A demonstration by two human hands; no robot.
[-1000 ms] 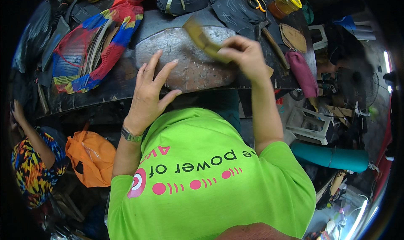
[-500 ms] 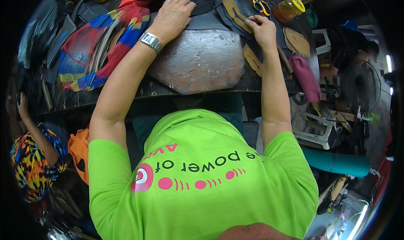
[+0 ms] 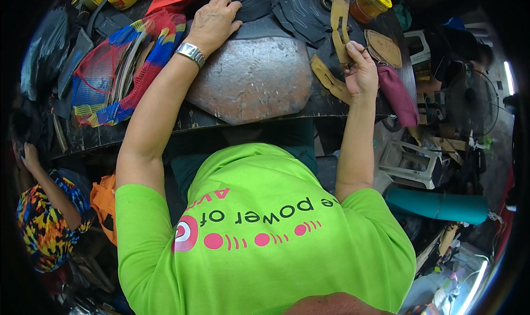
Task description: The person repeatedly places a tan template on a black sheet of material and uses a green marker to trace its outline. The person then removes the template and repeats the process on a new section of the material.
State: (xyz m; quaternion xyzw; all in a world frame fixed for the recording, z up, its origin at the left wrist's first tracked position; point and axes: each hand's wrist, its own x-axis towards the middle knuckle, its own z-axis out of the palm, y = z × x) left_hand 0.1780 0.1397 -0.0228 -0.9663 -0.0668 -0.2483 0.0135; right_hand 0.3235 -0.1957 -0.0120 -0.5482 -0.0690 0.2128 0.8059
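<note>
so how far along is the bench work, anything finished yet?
Early, by the look of it. Done: several tan leather pieces lie cut out beside the grey stone slab. In hand: the right hand holds a thin tool at one tan strip; the left hand rests flat on the dark cut pieces at the far edge. Left: nothing looks joined or assembled; the slab itself is bare.

mesh bag point(image 3: 113, 67), multicoloured: left of the left hand | yellow-lidded jar point(image 3: 371, 1): above the right hand | maroon pouch point(image 3: 398, 94): right of the right hand
</note>
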